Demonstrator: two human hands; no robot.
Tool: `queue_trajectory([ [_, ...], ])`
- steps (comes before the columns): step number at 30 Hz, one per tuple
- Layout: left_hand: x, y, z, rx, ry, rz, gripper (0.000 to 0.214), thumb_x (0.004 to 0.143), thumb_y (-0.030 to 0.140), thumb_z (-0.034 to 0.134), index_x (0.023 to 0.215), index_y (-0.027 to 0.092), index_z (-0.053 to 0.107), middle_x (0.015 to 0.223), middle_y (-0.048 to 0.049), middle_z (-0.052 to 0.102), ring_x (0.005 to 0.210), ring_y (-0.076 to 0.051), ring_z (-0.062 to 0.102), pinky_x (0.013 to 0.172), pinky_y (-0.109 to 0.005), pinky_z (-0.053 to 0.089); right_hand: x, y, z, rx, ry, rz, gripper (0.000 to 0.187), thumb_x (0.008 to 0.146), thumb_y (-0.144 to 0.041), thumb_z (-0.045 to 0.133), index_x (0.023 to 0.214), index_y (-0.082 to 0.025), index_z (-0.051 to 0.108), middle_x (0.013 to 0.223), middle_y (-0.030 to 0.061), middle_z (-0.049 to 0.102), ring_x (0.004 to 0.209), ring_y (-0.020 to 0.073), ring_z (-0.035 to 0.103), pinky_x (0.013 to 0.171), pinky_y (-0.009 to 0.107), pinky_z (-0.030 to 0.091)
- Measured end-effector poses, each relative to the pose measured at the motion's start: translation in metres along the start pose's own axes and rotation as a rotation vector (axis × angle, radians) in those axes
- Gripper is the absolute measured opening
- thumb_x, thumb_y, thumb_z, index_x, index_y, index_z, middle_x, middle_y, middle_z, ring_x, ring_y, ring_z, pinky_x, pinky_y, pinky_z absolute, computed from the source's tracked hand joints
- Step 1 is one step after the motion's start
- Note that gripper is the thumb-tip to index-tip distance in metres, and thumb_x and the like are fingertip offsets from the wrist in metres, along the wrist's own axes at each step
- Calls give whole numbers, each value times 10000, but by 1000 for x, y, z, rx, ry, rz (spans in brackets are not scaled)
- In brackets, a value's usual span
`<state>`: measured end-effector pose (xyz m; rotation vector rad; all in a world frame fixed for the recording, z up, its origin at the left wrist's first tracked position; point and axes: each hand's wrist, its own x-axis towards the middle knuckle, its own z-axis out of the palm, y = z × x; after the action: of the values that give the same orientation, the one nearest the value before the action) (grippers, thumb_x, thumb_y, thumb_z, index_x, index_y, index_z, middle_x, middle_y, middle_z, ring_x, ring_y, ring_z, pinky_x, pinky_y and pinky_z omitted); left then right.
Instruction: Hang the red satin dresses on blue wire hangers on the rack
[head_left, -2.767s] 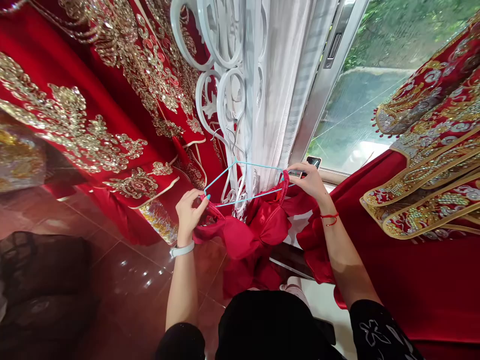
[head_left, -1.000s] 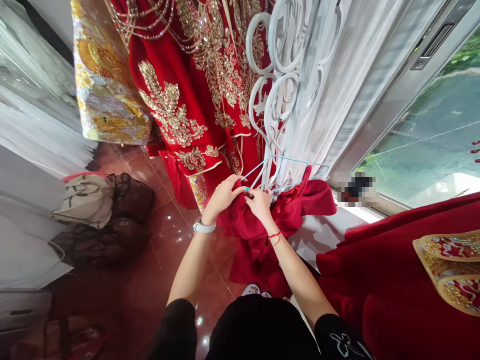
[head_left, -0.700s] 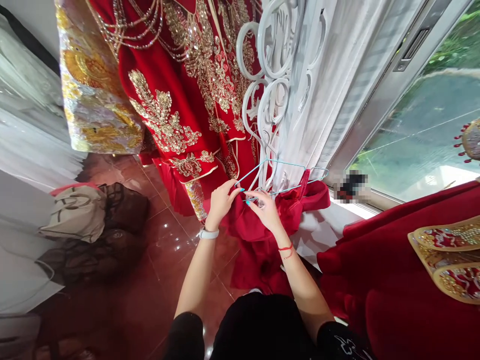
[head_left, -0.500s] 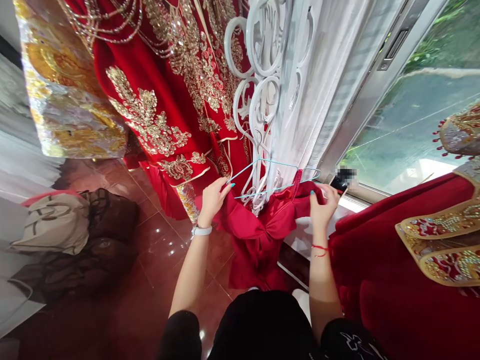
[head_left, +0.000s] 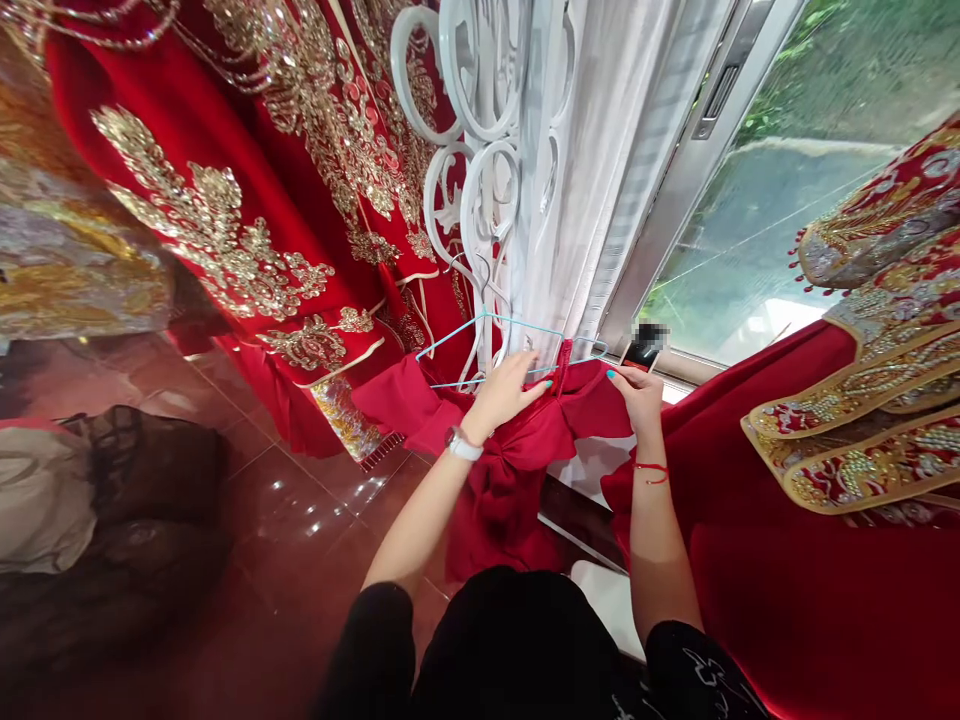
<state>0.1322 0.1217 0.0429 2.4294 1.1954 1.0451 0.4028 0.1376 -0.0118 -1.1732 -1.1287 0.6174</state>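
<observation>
A red dress (head_left: 517, 440) with a gathered front hangs on a thin light-blue wire hanger (head_left: 517, 318) in front of me. My right hand (head_left: 639, 392) pinches the dress's right shoulder edge between thumb and fingers. Over the upper middle of the dress reaches my left hand (head_left: 504, 395), fingers stretched to the right and thumb apart, close to the narrow red strap (head_left: 564, 362). The dress's left sleeve (head_left: 401, 400) hangs loose from the hanger's left end. Part of the neckline is hidden behind my left hand.
Behind the hanger stands a white scrollwork rack (head_left: 491, 190). Red garments with gold embroidery (head_left: 225, 230) hang at the left. On the right are a sliding window (head_left: 750, 200) and another red, gold-trimmed garment (head_left: 825, 450). A dark sheer bundle (head_left: 150, 500) lies at the left.
My left hand has left the hanger's left end and moved right to the middle of the dress. My right hand still grips the shoulder edge. The view has turned right.
</observation>
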Motion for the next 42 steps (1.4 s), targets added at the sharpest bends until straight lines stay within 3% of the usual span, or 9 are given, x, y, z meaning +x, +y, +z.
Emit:
queue_trajectory([
  [2,22,5,16,-67,-98,-29,416,965,313,600,1362,189,600,1364,-140,672,1262,-264,632,1093,-397,486,-4,-2,4,-7,8,-15,288,667,-460,784,768,-191,799,808,76,795,742,212,709,760,374,572],
  [5,39,4,30,-86,-80,-123,340,970,264,588,1294,183,651,1194,-125,747,1072,-253,704,987,-385,532,-6,-4,3,-64,50,-43,318,685,-503,767,744,-192,789,777,71,786,740,219,706,741,374,573],
  [9,38,0,31,-77,-88,-190,320,963,278,610,1265,201,685,990,-70,768,932,-235,710,895,-344,535,-1,-7,-2,-113,219,-64,362,711,-535,732,723,-176,768,750,76,769,715,216,693,706,368,569],
  [13,35,1,28,-75,-124,-197,371,957,294,630,1315,205,669,980,-50,763,922,-223,697,908,-329,520,8,-27,2,-135,297,-145,335,746,-490,711,758,-163,780,752,80,766,716,215,688,678,350,563],
  [19,37,5,30,-74,-109,-200,398,976,347,623,1345,206,663,1162,-88,758,996,-232,701,980,-347,513,20,-56,18,-178,215,-245,245,767,-411,696,729,-186,785,757,65,775,703,199,682,644,317,545],
  [28,39,7,29,-107,-117,-194,390,955,295,653,1326,176,683,1308,-102,724,1070,-241,706,1035,-355,510,44,-52,11,-172,22,-251,186,758,-358,711,718,-193,788,767,64,791,736,217,725,673,329,570],
  [35,44,18,34,-56,-79,-240,332,944,180,605,1254,212,720,1277,-82,741,1191,-262,677,1050,-363,500,22,-79,55,-318,-5,-463,200,868,-338,654,774,-240,802,828,57,802,798,231,739,759,356,589],
  [39,43,15,36,-67,31,-304,267,899,166,654,1144,228,741,1116,-68,772,1077,-251,708,977,-355,533,18,-84,60,-345,-152,-458,193,895,-341,634,856,-234,789,906,62,798,859,229,719,834,369,579],
  [42,34,18,39,-126,207,-232,242,919,172,630,1149,199,702,1139,-84,745,1094,-224,687,997,-340,525,16,-82,49,-312,-142,-438,190,894,-358,640,940,-223,767,970,66,778,877,213,682,852,365,560],
])
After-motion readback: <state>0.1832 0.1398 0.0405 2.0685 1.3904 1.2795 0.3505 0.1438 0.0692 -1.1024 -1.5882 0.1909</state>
